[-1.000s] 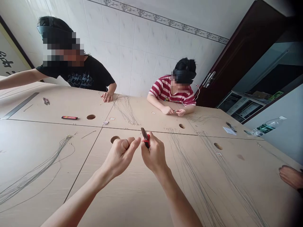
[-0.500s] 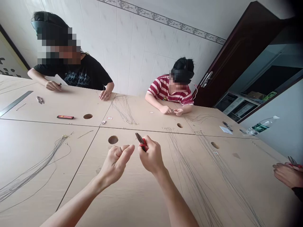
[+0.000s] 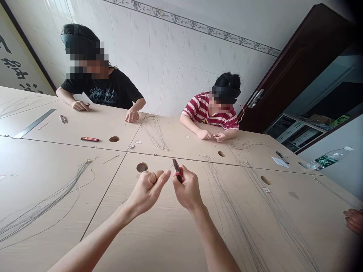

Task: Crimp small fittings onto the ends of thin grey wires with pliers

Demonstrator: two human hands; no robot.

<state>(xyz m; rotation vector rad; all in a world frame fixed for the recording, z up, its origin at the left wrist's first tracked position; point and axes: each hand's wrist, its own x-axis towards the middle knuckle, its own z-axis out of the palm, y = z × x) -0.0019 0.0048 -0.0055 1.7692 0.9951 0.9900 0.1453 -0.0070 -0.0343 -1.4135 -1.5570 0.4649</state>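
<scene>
My right hand (image 3: 188, 189) is closed around red-handled pliers (image 3: 176, 168), whose dark jaws point up and away from me. Just left of it, my left hand (image 3: 150, 189) is closed, its thumb pressed on the curled fingers. A short bit of thin wire (image 3: 171, 166) shows between that thumb and the plier jaws; the rest of it is hidden or too fine to follow. Both hands are held above the table, close together but apart. To their right lies a bundle of long thin wires (image 3: 227, 204) with small gold-coloured ends.
More wire bundles lie left (image 3: 65, 185) and right (image 3: 279, 211) on the wooden table (image 3: 159, 241), which has round holes (image 3: 142, 167). A red-and-black box cutter (image 3: 90, 139) and metal ruler (image 3: 35, 122) lie left. Two people sit opposite; another person's hand (image 3: 354, 220) is far right.
My view has shifted left, so the scene sits farther right. Both hands keep their closed grips, and the pliers point more upright. The pliers by the hand at far right have left view.
</scene>
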